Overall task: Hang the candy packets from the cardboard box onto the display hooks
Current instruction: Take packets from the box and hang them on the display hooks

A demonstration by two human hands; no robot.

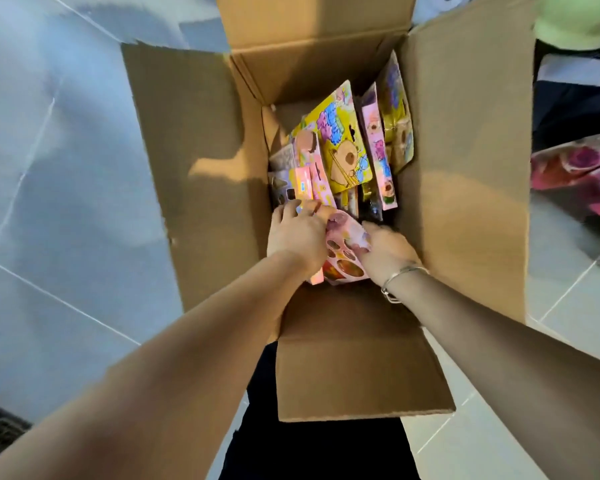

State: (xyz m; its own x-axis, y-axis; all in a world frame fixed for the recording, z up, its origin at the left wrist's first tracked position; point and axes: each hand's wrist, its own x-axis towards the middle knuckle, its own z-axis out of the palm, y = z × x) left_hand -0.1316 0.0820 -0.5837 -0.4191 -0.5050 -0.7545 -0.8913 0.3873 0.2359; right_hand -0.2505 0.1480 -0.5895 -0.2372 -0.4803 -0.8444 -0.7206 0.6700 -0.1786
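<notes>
Gripping a glossy pink packet (343, 252), both hands reach into the corrugated cardboard box (465, 188).

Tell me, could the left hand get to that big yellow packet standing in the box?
Probably yes. The yellow packet stands uncovered just beyond the left hand, with the cardboard box open on top. But both hands now grip a pink packet, so the left hand would need to let go first.

Print on candy packets (347, 147) blurred; no text legible
</notes>
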